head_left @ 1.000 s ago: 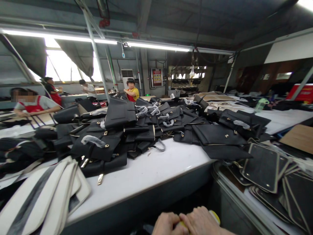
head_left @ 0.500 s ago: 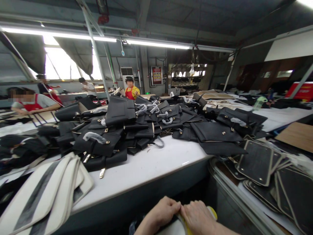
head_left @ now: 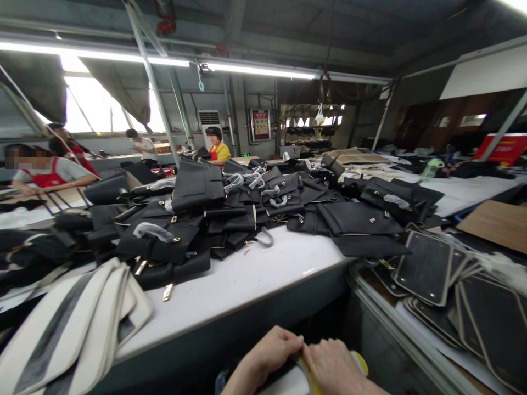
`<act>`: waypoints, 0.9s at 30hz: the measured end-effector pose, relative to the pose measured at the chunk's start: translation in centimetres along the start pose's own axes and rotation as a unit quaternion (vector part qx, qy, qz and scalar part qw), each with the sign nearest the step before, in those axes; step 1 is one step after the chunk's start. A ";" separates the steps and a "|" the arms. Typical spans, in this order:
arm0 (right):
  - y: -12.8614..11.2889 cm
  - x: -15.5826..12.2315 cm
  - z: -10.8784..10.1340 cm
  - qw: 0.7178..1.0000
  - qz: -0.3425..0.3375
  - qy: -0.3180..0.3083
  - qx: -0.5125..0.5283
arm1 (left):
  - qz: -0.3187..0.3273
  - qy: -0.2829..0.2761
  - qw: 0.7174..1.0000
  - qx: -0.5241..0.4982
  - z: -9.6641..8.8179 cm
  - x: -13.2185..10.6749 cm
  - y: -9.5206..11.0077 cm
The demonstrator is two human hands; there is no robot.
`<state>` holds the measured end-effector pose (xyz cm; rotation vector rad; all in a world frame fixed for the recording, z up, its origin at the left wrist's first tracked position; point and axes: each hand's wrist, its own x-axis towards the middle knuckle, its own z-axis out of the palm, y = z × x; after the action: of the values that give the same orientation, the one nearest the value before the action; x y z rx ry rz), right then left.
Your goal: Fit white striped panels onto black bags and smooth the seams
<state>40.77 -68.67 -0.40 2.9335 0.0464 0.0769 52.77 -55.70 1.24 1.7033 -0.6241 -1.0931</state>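
Observation:
At the bottom edge of the view, below the table's front edge, my left hand and my right hand meet, fingers closed on a yellow and white object. Most of that object is hidden by the hands and the frame edge, so I cannot tell what it is. Ahead on the white table lies a big pile of black leather bags with gold clasps and plastic-wrapped handles.
Cream and grey bag panels overhang the table at the left. Flat black panels with pale edges are stacked on a lower bench at the right. Several people work at far tables, one in yellow, one at the left.
The view has tilted down slightly, so my hands show more fully at the bottom. They stay together on the yellow and white object. The bags have not moved.

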 end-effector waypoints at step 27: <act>2.2 -3.8 -0.9 0.795 0.286 -0.137 0.518 | -0.062 -0.081 0.992 -0.070 -1.3 0.3 0.2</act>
<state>36.95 -70.79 0.75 3.8342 -1.2282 -0.4219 54.06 -55.39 1.46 1.5593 -0.5338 -1.3432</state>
